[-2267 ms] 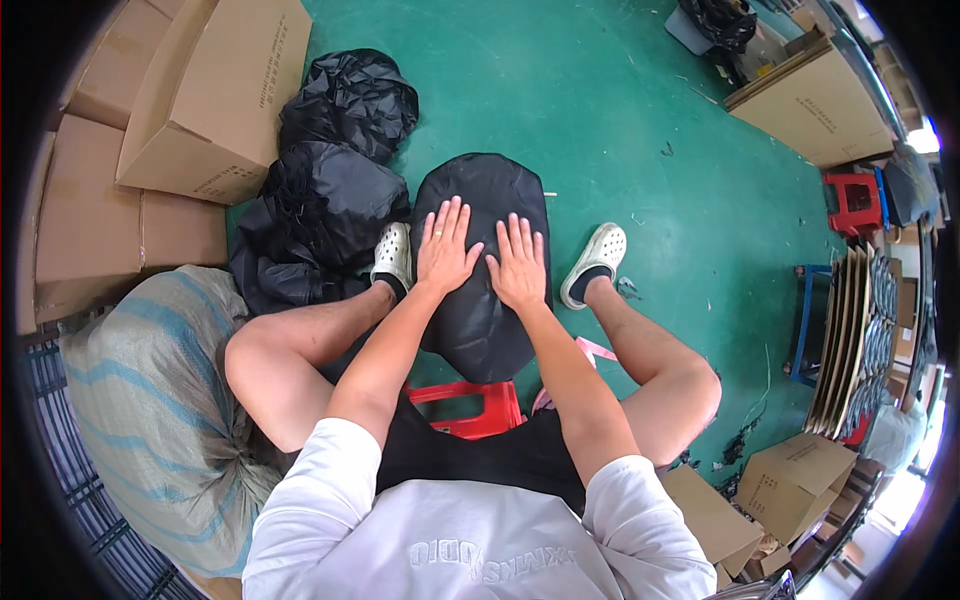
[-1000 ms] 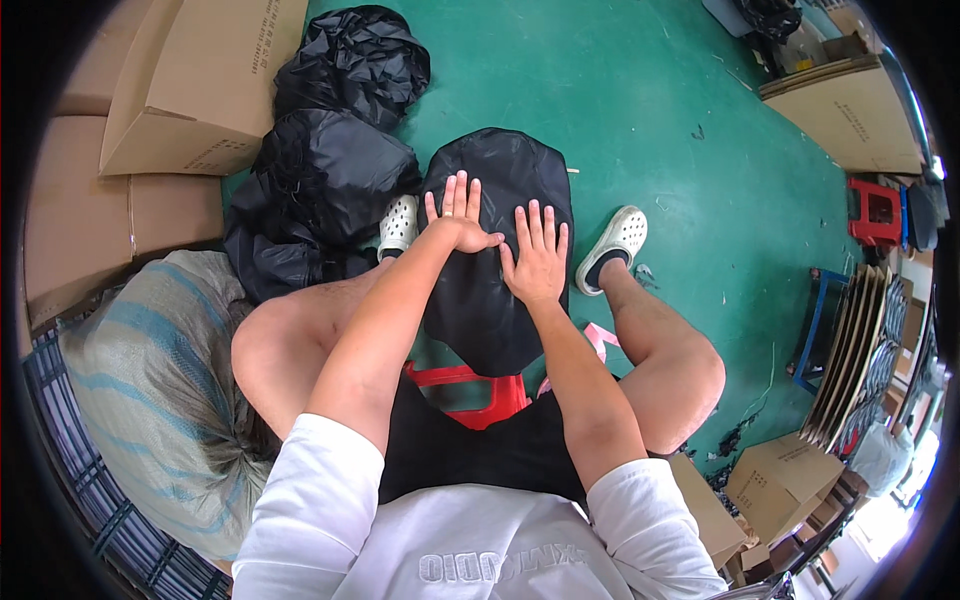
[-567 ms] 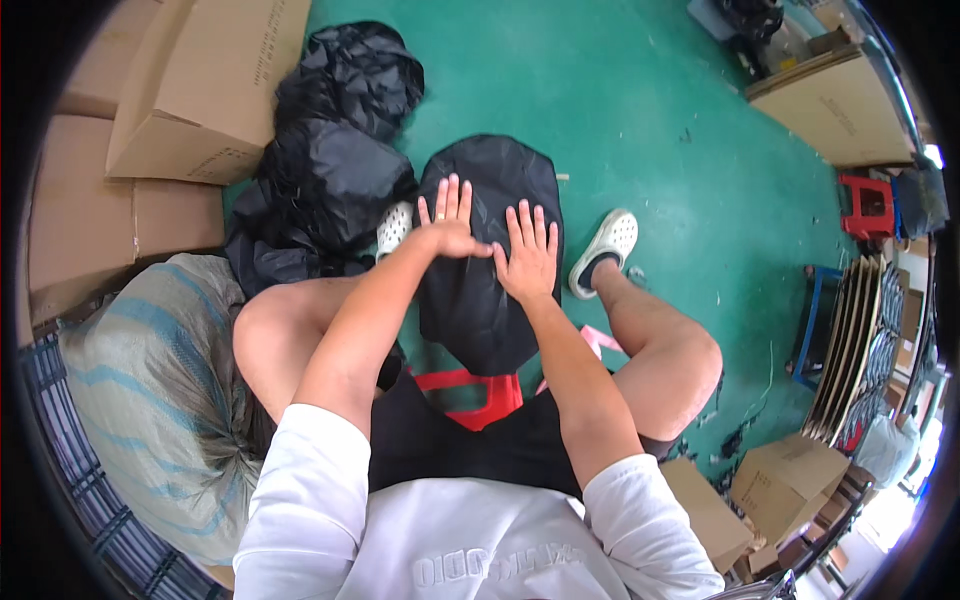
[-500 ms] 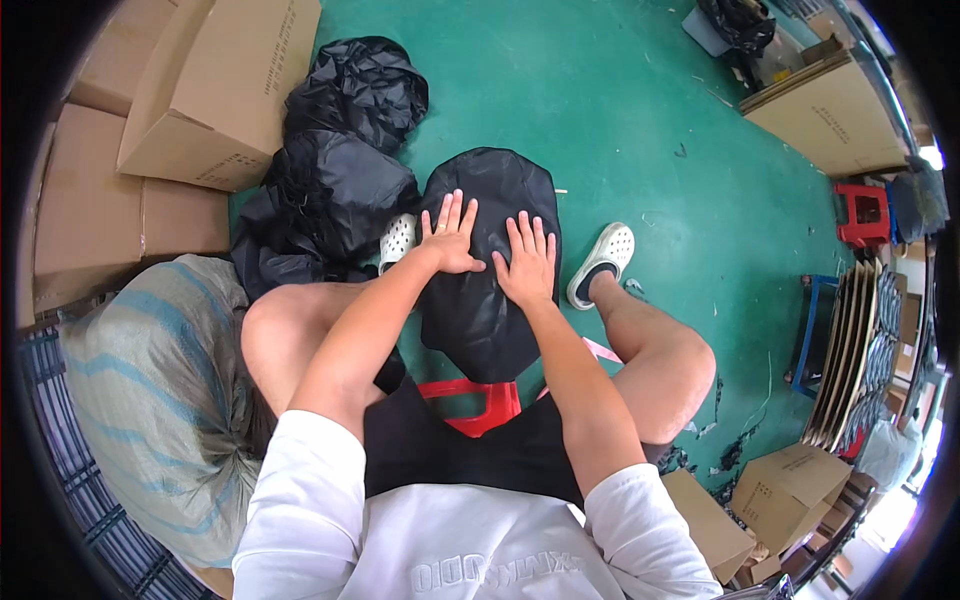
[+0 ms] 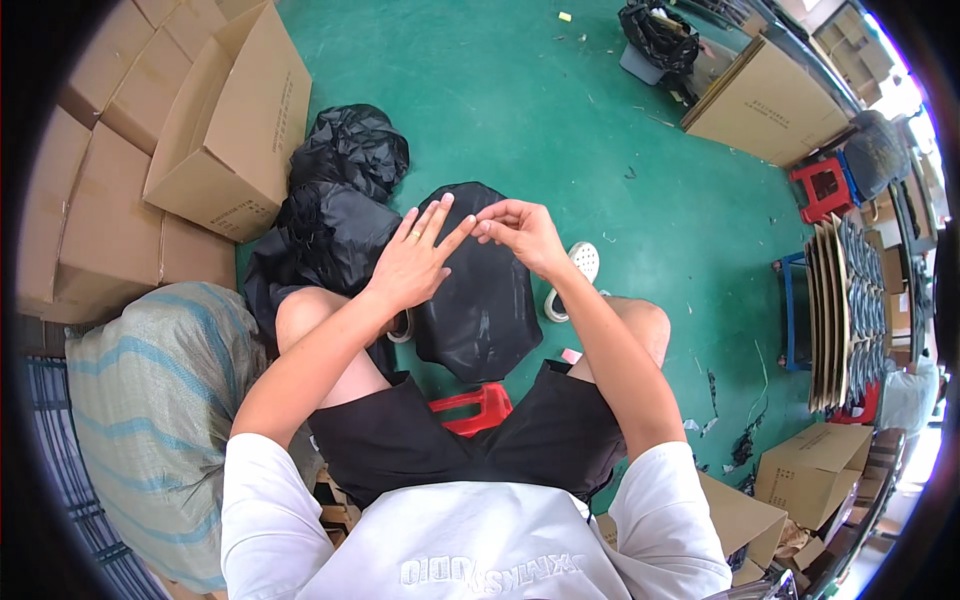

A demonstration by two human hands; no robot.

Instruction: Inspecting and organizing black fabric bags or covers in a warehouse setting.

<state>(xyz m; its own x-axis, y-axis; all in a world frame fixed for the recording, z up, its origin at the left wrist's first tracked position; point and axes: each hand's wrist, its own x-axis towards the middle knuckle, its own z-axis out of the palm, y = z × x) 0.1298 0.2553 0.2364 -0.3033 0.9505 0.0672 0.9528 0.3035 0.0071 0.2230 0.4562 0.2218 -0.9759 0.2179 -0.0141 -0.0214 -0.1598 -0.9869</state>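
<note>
Between my knees rests a rounded black bundle (image 5: 480, 315) with a smooth, slightly wrinkled cover. My left hand (image 5: 408, 262) is over its left side, fingers stretched and apart, with a ring on one finger. Above the bundle's right side, my right hand (image 5: 532, 240) has thumb and forefinger pinched together at the tip of my left forefinger. Whether something tiny lies in that pinch is too small to tell. Part of a red plastic stool (image 5: 490, 405) shows just below the bundle.
Crumpled black sheeting (image 5: 345, 200) lies at the left, by an open cardboard box (image 5: 240, 120) and stacked cartons. A striped woven sack (image 5: 150, 400) bulges beside my left knee. On the right are a red stool (image 5: 822, 190), upright flat boards (image 5: 830, 315) and an open carton (image 5: 812, 470).
Both hands have come up off the black bundle, where they lay flat. My right hand has moved left and its fingers have closed at my left forefinger. The view has shifted.
</note>
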